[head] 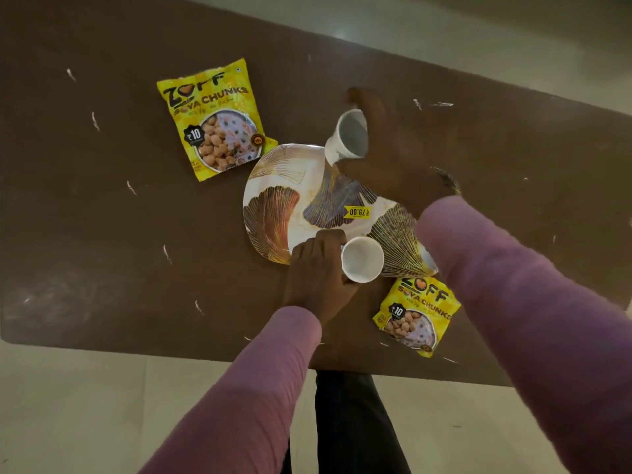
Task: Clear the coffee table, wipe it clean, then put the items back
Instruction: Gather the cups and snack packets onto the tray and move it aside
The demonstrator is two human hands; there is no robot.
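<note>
- Left hand (316, 271): fingers wrapped round an upright white cup (362, 258) at the plate's (273, 213) near rim.
- Right hand (393, 155): fingers clasping a second cup (349, 137), tilted, above the plate's far edge.
- Two soya packets (213, 118) (419, 314) lie on the brown worktop (85, 217).
- Risk: thin cups may crush under a firm squeeze; any dregs in the tilted one could spill.

Plate (273, 213) mid-table (102, 234) (packets (213, 118) far-left, near-right)
</note>
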